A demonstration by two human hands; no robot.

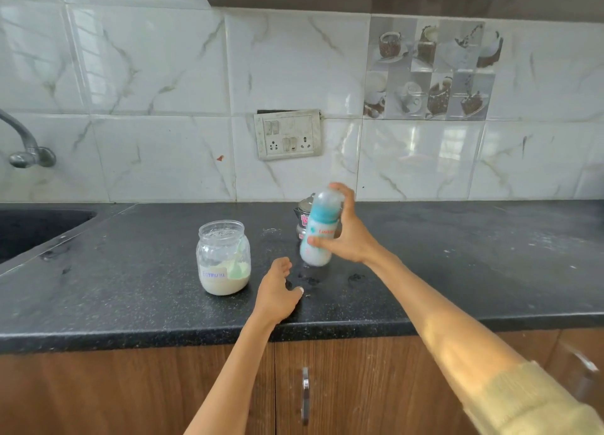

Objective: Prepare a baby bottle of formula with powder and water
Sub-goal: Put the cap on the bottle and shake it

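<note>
My right hand grips a baby bottle with a teal band and clear cap, holding it tilted and blurred above the black counter; whitish liquid shows in its lower part. My left hand rests on the counter near the front edge, fingers relaxed and holding nothing. An open glass jar labelled formula stands left of the bottle, with pale powder at its bottom and a green scoop inside. A small steel vessel stands behind the bottle, mostly hidden by it.
A dark sink is set into the counter at the far left, with a tap on the tiled wall above it. A switch and socket plate is on the wall. Wooden cabinet doors lie below the counter.
</note>
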